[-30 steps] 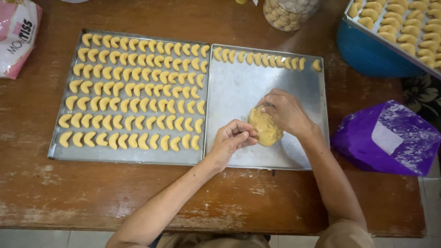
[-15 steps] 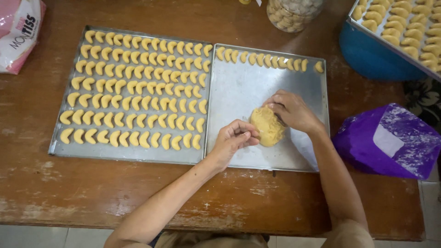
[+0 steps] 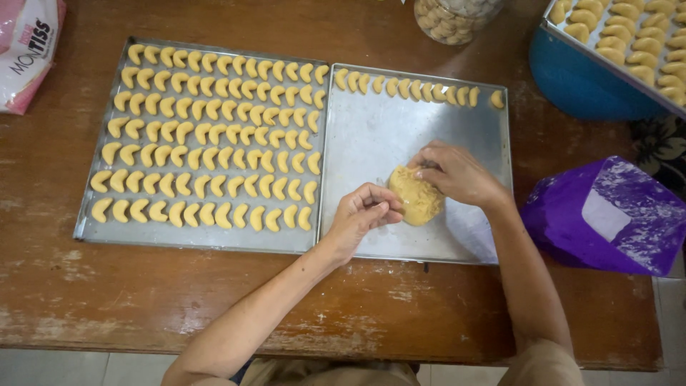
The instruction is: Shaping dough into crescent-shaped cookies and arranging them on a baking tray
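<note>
A lump of yellow dough (image 3: 415, 196) lies on the right metal tray (image 3: 379, 143). My right hand (image 3: 457, 173) rests on the lump's upper right side, fingers pressed into it. My left hand (image 3: 364, 214) is at the lump's left edge, fingers curled and pinching the dough. A single row of crescent-shaped dough pieces (image 3: 407, 87) runs along that tray's far edge. The left metal tray (image 3: 82, 227) is covered with several rows of the same crescents (image 3: 207, 136).
A brown wooden table (image 3: 143, 300) holds both trays. A purple bag (image 3: 607, 218) dusted with flour lies at the right. A blue tub (image 3: 582, 78) under another tray of crescents (image 3: 636, 36) is at the far right, a glass jar (image 3: 454, 14) behind, a pink-white packet (image 3: 25, 50) far left.
The hands and dough lump have stayed in nearly the same place on the right tray. My left fingers have closed in slightly against the lump's edge.
</note>
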